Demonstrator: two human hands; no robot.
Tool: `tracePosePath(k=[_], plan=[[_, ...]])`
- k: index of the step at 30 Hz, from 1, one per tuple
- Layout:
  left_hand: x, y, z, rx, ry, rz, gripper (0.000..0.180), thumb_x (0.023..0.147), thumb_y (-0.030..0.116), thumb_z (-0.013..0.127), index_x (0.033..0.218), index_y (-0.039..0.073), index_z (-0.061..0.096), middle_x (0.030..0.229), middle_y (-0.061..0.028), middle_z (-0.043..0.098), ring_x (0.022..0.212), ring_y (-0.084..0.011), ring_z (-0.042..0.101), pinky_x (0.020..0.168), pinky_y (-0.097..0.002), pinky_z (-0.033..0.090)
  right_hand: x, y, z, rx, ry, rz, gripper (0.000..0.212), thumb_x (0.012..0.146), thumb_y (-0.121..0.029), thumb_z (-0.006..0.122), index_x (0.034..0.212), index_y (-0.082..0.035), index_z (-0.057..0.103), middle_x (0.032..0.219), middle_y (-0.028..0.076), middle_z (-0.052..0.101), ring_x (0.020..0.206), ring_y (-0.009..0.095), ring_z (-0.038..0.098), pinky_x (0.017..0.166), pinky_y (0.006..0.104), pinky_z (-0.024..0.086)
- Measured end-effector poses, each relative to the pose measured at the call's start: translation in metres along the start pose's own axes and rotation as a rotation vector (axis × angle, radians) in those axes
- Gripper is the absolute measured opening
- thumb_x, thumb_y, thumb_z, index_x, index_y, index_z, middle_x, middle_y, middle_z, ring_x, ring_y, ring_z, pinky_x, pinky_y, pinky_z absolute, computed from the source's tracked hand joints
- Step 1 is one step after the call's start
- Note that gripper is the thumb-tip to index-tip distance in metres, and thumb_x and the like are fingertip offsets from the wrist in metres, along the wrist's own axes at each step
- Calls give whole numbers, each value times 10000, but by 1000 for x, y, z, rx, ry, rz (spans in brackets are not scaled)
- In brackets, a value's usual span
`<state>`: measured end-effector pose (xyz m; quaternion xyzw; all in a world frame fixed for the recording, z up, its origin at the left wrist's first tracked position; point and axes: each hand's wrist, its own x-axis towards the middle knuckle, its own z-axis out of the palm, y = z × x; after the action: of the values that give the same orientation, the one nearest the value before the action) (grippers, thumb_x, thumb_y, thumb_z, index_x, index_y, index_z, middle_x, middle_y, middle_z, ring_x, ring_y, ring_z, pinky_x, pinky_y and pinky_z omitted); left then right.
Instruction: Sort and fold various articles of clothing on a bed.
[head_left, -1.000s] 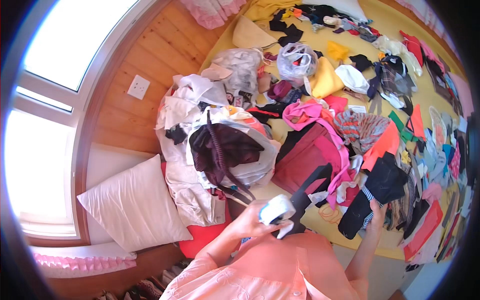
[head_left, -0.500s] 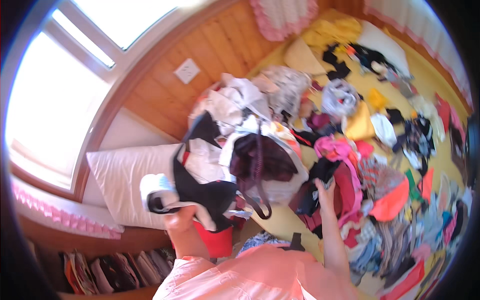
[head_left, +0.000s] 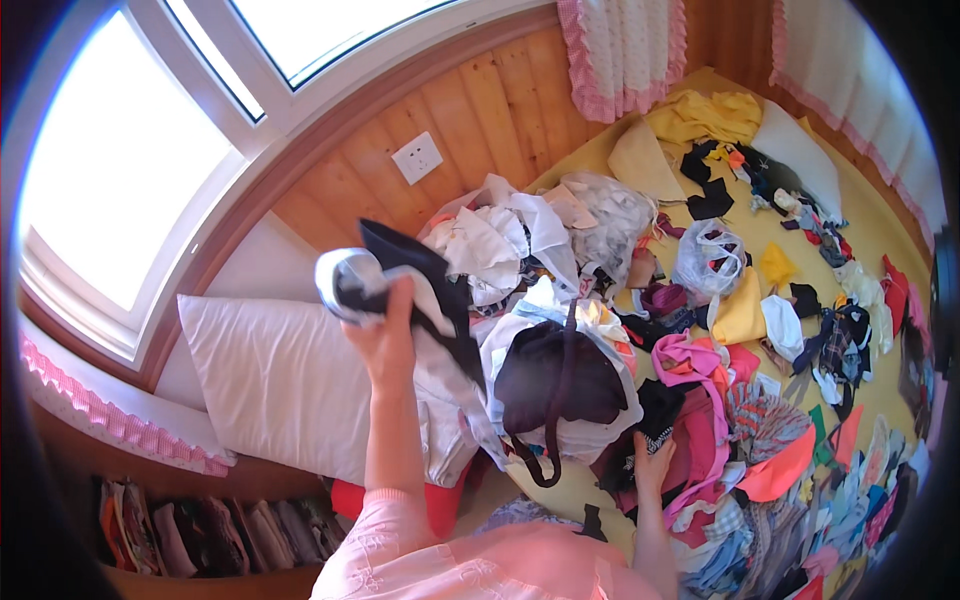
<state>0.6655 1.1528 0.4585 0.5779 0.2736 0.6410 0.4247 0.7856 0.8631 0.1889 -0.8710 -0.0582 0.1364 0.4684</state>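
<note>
My left hand is raised near the white pillow, closed round a bundle of black and white fabric. One end of the bundle is a white roll, and a pale strip trails from it. My right hand is closed on a black cloth with a small pale pattern. That cloth lies against dark red and pink fabric. Between my hands stands a white plastic bag with sheer dark purple cloth on top. A dark strap hangs over it.
A white pillow lies at the left below the window. Bags of scraps stand along the wooden wall. Many coloured fabric pieces cover the yellow sheet at the right. Folded cloths fill a low shelf at the lower left.
My left hand has moved up and away from me, lifting the black and white fabric, which now hangs narrower. My right hand stays at the black cloth. The view has shifted slightly.
</note>
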Motion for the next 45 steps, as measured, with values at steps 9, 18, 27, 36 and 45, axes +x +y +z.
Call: tracePosePath(k=[9, 18, 27, 36, 45], plan=[[70, -172, 65, 402, -82, 271, 275, 742, 153, 601, 955, -9, 538, 934, -108, 566, 836, -185, 535, 735, -305, 416, -11, -18, -11, 111, 63, -98, 426, 659, -235, 622, 992, -1, 494, 887, 180, 520, 873, 323, 503, 766, 377, 395], [101, -239, 78, 1733, -1753, 966, 382, 751, 325, 518, 985, 27, 560, 939, -188, 572, 879, -315, 547, 768, -370, 412, -34, -1, -32, 85, 91, -141, 515, 784, -303, 524, 1167, -13, 336, 1093, 173, 393, 971, 295, 460, 805, 347, 394], [125, -316, 128, 1076, -1058, 516, 422, 745, 146, 513, 1118, -27, 419, 996, -200, 538, 937, -328, 514, 767, -398, 396, -46, 88, -134, -167, 758, -49, 225, 682, -47, 565, 900, -62, 510, 877, 115, 514, 839, 287, 508, 722, 368, 419], [203, -333, 84, 1004, -1459, 464, 395, 680, 21, 547, 1068, -7, 477, 1021, -189, 519, 943, -343, 488, 821, -401, 375, -28, 157, -220, -737, 823, 252, 294, 588, -80, 626, 873, -81, 552, 924, 97, 500, 902, 299, 461, 774, 368, 380], [29, -88, 87, 605, -1100, 620, 246, 830, 72, 454, 1049, -33, 496, 1112, -135, 481, 993, -249, 486, 841, -325, 388, -58, 213, -334, 326, 1474, 353, 70, 704, -78, 559, 745, -21, 554, 744, 90, 516, 733, 230, 491, 688, 340, 407]])
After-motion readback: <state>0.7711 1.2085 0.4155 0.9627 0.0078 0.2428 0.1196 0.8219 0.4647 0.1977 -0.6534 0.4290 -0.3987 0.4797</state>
